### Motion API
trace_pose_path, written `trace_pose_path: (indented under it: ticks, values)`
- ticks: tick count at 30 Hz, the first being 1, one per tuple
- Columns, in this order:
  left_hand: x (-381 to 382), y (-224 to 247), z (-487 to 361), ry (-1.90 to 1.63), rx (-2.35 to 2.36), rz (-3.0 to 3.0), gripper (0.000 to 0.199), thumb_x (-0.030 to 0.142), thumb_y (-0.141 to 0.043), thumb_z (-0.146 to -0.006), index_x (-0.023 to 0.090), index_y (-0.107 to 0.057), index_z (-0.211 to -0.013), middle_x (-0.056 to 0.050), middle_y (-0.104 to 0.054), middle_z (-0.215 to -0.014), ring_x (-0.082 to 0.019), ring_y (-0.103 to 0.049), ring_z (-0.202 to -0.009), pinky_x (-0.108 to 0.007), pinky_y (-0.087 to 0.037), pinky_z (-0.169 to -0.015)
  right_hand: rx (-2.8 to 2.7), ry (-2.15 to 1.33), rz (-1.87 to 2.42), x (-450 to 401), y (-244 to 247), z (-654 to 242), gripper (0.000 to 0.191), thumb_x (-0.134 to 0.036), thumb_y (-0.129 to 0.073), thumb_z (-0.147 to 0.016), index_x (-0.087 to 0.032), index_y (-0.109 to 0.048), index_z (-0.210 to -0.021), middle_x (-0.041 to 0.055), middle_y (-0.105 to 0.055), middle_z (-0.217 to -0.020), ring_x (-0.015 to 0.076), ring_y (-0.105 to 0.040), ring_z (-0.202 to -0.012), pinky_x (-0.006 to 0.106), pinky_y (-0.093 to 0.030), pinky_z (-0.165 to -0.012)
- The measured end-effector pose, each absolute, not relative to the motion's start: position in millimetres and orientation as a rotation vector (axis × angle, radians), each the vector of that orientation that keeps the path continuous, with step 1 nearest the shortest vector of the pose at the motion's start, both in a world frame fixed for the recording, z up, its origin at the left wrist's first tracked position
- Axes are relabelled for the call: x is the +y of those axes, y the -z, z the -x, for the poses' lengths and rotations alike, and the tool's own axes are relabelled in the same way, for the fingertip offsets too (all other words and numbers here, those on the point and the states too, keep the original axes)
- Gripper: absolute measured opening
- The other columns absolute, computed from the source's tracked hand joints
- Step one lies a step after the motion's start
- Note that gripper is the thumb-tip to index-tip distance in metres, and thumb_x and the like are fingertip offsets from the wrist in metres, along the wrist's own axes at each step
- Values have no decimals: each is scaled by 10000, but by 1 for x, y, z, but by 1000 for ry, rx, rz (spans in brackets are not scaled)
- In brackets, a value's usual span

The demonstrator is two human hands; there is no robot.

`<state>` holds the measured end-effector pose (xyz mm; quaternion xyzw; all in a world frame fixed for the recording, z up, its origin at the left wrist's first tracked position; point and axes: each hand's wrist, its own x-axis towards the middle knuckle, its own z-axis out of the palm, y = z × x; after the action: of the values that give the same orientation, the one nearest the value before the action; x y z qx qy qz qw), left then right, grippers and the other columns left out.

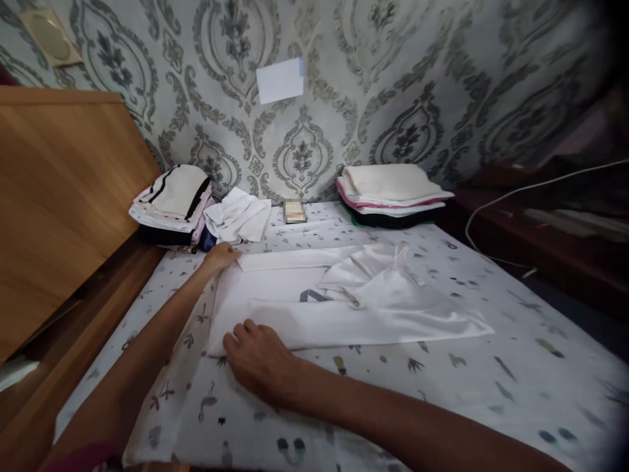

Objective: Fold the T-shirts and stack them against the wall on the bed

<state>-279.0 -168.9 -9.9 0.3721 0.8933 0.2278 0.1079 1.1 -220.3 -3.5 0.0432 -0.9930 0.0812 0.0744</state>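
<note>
Beyond both hands' fingers rises a patterned wall (pixel 302 141), gray medallions and leafy scrolls on a paler ground. Under the fingers spreads a white printed sheet (pixel 491 367) with small plant and animal motifs. A wooden panel (pixel 63 177) stands left of the left fingers; a dark reddish ledge (pixel 531 242) lies well to their right, a pale cable (pixel 472 219) looping over it.

The white garment (pixel 295 328) lies flat from the fingers rightward, its long axis running left to right, side edges folded inward. Its straight end is at the fingers; the bunched part and a pointed corner are farthest from them. The left hand (pixel 223 257) has its fingertips on the far corner of that end, the right hand (pixel 260 360) its curled fingers at the near corner; whether either pinches cloth cannot be told.

Past the left fingers sit a folded pile (pixel 171 196) and crumpled white cloth (pixel 238 216); farther right, another stack (pixel 393 187). A white sheet of paper (pixel 280 80) is on the wall. Beyond the garment, a small box (pixel 295 211) bears pixelated, unreadable markings.
</note>
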Motion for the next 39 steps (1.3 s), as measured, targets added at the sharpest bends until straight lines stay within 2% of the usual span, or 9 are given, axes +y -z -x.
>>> trace_pose_path:
  ticks: [3, 6, 11, 16, 22, 26, 30, 32, 39]
  values:
    - [-162, 9, 278, -641, 2552, -1103, 234, 348, -734, -579, 224, -536, -581, 21, -545, -563, -190, -542, -647, -263, -319, -563, -2968, -170, -184, -223, 0, 2, 238, -58, -589, -828, -65, -595, -1065, 159, -646, -918, 277, -603, -847, 360, -511, -592]
    - [-162, 4, 277, -649, 2476, -1107, 233, 336, -729, -566, 216, -530, -557, 41, -495, -522, -165, -498, -592, -254, -291, -539, -3017, -194, -156, -223, -6, 6, 249, -42, -631, -788, -54, -611, -1036, 170, -652, -914, 277, -621, -852, 342, -510, -585]
    - [-164, -13, 272, -713, 2384, -1060, 208, 343, -699, -582, 210, -552, -646, 59, -440, -508, -134, -422, -500, -245, -250, -484, -3021, -491, 70, -210, -10, 9, 294, -21, -540, -803, -101, -593, -1081, 152, -679, -992, 261, -644, -843, 344, -497, -623]
    - [-154, -42, 256, -782, 2209, -1060, 370, 350, -704, -587, 227, -668, -934, 60, -502, -536, -142, -467, -489, -237, -287, -471, -2660, -983, 358, -188, -7, -8, 343, -72, -479, -793, -186, -510, -1115, 74, -672, -974, 212, -598, -758, 313, -455, -660]
    - [-119, -76, 225, -839, 1905, -1036, 295, 333, -805, -516, 172, -719, -749, -4, -649, -646, -126, -537, -538, -232, -339, -467, -2199, -1299, 406, -168, -8, -49, 556, -61, -457, -774, -235, -501, -1300, 20, -665, -971, 176, -601, -793, 267, -469, -684]
    - [-81, -71, 198, -853, 1849, -1061, 303, 346, -827, -560, 154, -727, -772, -6, -629, -606, -99, -497, -499, -222, -314, -446, -1973, -1425, 463, -155, -4, -84, 432, -90, -470, -811, -225, -595, -1201, 19, -678, -972, 158, -625, -817, 251, -494, -709]
    - [-47, -44, 165, -802, 1809, -1029, 421, 551, -735, -706, 140, -698, -789, -64, -684, -684, -144, -609, -590, -227, -371, -481, -1809, -1505, 660, -149, 10, -116, 245, -156, -493, -831, -202, -625, -1033, 2, -653, -842, 153, -625, -765, 245, -494, -660]
    - [-37, -31, 153, -747, 1798, -1017, 456, 588, -718, -721, 137, -681, -779, -97, -712, -737, -171, -651, -650, -232, -392, -499, -1807, -1524, 792, -147, 17, -129, 183, -164, -507, -814, -205, -615, -956, -15, -627, -759, 150, -612, -714, 241, -486, -620]
    - [-31, -20, 146, -634, 1774, -1090, 240, 262, -783, -600, 153, -650, -767, -110, -752, -870, -189, -686, -758, -236, -432, -549, -1873, -1683, 965, -138, 10, -144, 101, -208, -610, -768, -199, -587, -866, -9, -647, -734, 161, -628, -685, 255, -480, -590]
